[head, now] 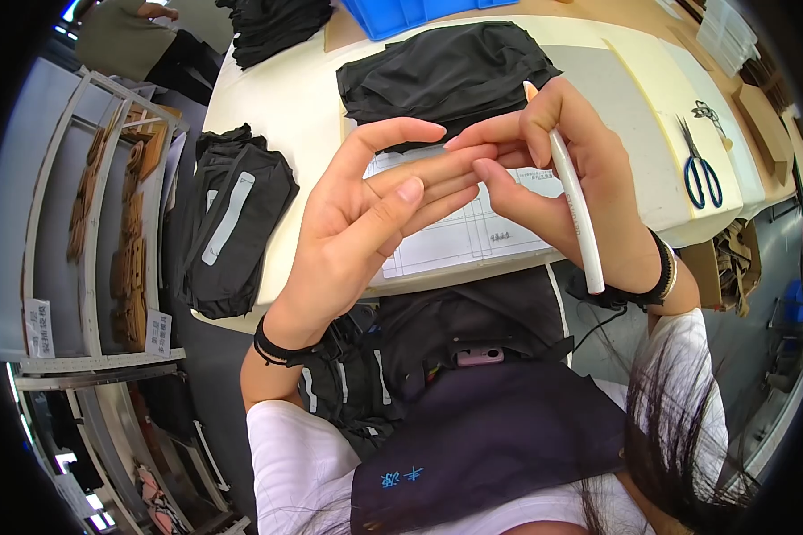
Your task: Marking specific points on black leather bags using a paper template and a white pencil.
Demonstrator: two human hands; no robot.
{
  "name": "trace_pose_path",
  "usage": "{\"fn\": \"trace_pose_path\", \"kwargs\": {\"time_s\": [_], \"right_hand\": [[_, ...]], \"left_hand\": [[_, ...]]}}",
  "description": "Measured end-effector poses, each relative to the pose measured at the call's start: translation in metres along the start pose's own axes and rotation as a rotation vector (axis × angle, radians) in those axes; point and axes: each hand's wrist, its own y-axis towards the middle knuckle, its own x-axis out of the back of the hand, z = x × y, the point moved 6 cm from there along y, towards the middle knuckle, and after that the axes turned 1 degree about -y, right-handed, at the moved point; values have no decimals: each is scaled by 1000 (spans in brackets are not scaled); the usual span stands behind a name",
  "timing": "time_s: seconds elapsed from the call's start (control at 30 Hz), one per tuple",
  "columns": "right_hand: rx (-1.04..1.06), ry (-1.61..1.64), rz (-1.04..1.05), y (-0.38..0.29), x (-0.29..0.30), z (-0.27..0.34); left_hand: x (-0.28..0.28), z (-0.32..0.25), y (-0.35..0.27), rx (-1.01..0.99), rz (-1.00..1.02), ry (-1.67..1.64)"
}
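Observation:
Above the table's front edge, my left hand point(368, 207) is palm up with nothing in it, its thumb lying over the fingers. My right hand point(575, 160) has a white marking pencil point(577, 214) between its fingers, the orange tip pointing away from me and the blunt end towards me. Fingertips of both hands meet or nearly meet. Beneath them lies a printed pattern sheet point(468, 231) with line drawings, partly hidden by the hands. Just beyond, a stack of black fabric pieces point(441, 70) rests on the table point(301, 100).
Black pieces with pale grey strips point(237, 221) overhang the table's left edge. Blue-handled scissors point(699, 167) lie right. A blue bin point(421, 13) and more black fabric point(278, 27) are at the back. Shelving point(97, 221) stands left, near another person point(127, 47); a cardboard box point(726, 264) stands right.

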Motion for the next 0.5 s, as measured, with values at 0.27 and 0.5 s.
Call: {"fn": "trace_pose_path", "kwargs": {"time_s": [0.27,0.5], "right_hand": [[-8,-44,76,-2,-1,3],[-50,-93,75,-4,-5,-2]], "left_hand": [[3,3,-4,112,-25,-197],[9,10,-8,231,-50,-442]]}}
